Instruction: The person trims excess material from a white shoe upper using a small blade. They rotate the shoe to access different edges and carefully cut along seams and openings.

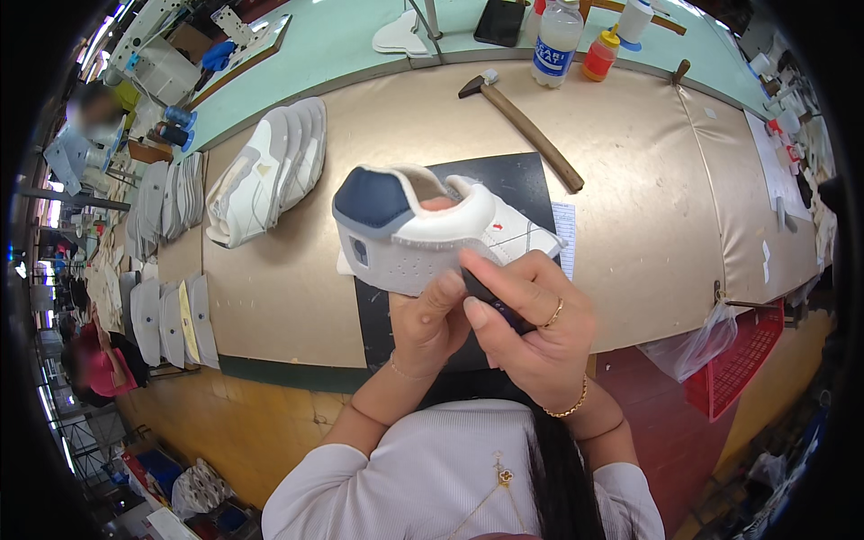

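A white and grey shoe upper [441,227] with a navy heel patch is held up over the table. My left hand [427,326] is closed on it, its thumb outside against the lower edge and fingertips showing inside the collar opening. In my right hand [544,328] is a small black tool [497,304], pinched between thumb and fingers. The tool's front end lies close to the upper's lower side edge; whether they touch cannot be made out. Beneath the upper lies a black mat [522,184], with white shoe material partly showing behind the upper.
A hammer [535,135] lies beyond the mat. Stacked shoe uppers [270,171] stand at left, beside piles of grey cut pieces [171,319]. A drink bottle [556,45], a small red bottle [600,56] and a phone [499,22] stand at the back. A red basket [738,364] is at right.
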A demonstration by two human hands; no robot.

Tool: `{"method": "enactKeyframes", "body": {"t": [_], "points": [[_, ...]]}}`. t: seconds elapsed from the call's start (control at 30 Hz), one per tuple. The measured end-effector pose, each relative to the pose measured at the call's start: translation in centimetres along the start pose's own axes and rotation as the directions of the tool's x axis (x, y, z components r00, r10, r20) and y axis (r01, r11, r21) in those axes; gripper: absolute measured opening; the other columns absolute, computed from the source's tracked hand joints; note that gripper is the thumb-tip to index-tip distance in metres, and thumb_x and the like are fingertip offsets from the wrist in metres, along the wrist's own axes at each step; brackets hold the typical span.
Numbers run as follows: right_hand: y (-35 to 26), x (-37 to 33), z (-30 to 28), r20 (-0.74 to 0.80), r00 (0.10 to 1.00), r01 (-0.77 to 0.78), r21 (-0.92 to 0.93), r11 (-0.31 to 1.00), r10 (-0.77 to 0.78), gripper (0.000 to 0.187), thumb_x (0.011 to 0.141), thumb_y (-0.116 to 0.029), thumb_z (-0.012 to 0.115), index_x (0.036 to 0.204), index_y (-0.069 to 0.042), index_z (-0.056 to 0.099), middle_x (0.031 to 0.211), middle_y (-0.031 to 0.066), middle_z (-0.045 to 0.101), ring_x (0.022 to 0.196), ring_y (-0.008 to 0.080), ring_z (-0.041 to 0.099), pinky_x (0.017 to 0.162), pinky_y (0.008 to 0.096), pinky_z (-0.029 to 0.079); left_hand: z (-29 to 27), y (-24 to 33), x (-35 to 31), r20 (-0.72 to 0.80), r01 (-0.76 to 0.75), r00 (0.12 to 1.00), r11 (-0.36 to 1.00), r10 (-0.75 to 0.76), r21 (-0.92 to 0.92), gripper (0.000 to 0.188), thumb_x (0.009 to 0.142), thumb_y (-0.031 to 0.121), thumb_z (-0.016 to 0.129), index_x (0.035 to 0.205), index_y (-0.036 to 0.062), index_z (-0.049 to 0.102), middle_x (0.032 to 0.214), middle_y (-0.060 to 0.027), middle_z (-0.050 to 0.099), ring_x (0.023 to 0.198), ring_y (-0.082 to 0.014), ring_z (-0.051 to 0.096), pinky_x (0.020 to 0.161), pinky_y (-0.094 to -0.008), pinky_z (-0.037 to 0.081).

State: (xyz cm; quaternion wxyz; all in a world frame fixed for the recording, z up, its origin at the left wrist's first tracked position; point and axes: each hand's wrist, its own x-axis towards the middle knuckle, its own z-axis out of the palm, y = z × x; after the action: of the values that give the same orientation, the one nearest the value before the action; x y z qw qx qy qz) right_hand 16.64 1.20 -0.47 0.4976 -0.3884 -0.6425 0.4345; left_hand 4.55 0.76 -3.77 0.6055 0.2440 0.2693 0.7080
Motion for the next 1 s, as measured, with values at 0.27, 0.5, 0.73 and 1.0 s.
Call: {"method": "enactKeyframes", "body": {"t": [0.27,0.5,0.73,1.0], "points": [[-0.8,0.0,-0.8,-0.057,0.998,0.012,-0.216,0.976,-0.025,0.047,0.079,0.0,0.074,0.125,0.001,0.063,0.081,0.007,0.063,0.063,0.0094,0.059,0.054,0.0227,0.049,-0.9,0.3,0.0,0.027,-0.045,0.999,0.995,0.047,-0.086,0.059,0.089,0.017,0.071,0.139,0.0079,0.04,0.134,-0.0095,0.052,0.125,-0.0245,0.052,0.106,-0.0408,0.043],[-0.4,-0.2,0.0,-0.119,0.982,0.117,-0.226,0.967,-0.146,0.042,0.079,-0.003,0.077,0.118,0.002,0.065,0.078,0.0089,0.065,0.059,0.0129,0.062,0.05,0.0248,0.049,-0.4,0.3,-0.4,-0.015,-0.095,0.995,0.991,0.094,-0.091,0.065,0.088,0.016,0.072,0.142,0.0086,0.037,0.137,-0.0105,0.051,0.127,-0.0261,0.051,0.107,-0.0436,0.043],[-0.5,0.2,-0.3,-0.023,0.956,0.261,-0.382,0.887,-0.291,0.04,0.079,-0.003,0.076,0.118,0.001,0.067,0.073,0.0066,0.064,0.054,0.0143,0.06,0.047,0.0254,0.047,-0.9,-0.4,-0.6,0.1,-0.183,0.975,0.974,0.197,-0.133,0.064,0.089,0.011,0.071,0.143,0.0101,0.038,0.142,-0.0129,0.048,0.127,-0.0261,0.051,0.107,-0.0426,0.044],[-0.6,0.2,-0.2,-0.016,0.95,0.281,-0.394,0.875,-0.312,0.04,0.08,-0.003,0.076,0.119,0.002,0.066,0.072,0.0069,0.064,0.052,0.0142,0.059,0.045,0.0255,0.046,-0.7,-0.5,-0.9,0.023,-0.205,0.978,0.976,0.207,-0.08,0.063,0.088,0.009,0.072,0.142,0.0082,0.04,0.139,-0.013,0.052,0.12,-0.022,0.055,0.09,-0.0313,0.049]]}}
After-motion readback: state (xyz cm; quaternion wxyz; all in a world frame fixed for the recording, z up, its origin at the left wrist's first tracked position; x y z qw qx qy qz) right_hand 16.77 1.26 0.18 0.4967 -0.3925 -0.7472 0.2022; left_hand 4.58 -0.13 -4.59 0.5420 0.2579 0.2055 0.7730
